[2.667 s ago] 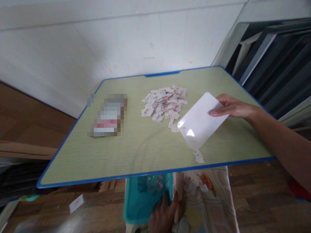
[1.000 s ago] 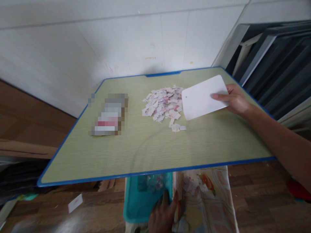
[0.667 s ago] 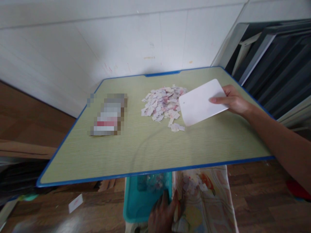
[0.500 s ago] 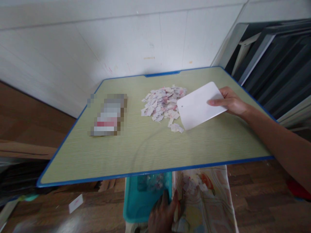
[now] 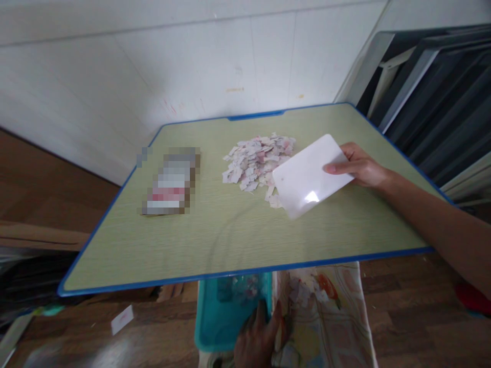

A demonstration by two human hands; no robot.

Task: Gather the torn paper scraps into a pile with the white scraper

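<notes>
My right hand (image 5: 358,164) is closed on a thin white plastic board (image 5: 307,179) with rounded corners and a small hole, thumb on top. The board is tilted over the table, its left edge covering part of a heap of small paper scraps (image 5: 255,161). Below the table's front edge, my left hand (image 5: 258,335) is closed on the right rim of a teal plastic tray (image 5: 217,327), fingers inside and thumb outside. A clear plastic bag (image 5: 245,286) with scraps lies in the tray, partly hidden by the table.
The light-green table (image 5: 161,250) has a blue edge and stands against a white wall (image 5: 215,66). A blurred-out packet (image 5: 171,181) lies at its left. Patterned cloth (image 5: 330,332) with scraps is below. Dark panels (image 5: 441,87) lean at right; a paper piece (image 5: 123,319) lies on the floor.
My right hand has moved the white board slightly left and toward me, so it covers more of the loose scraps and catches a glare. My left hand has barely moved.
</notes>
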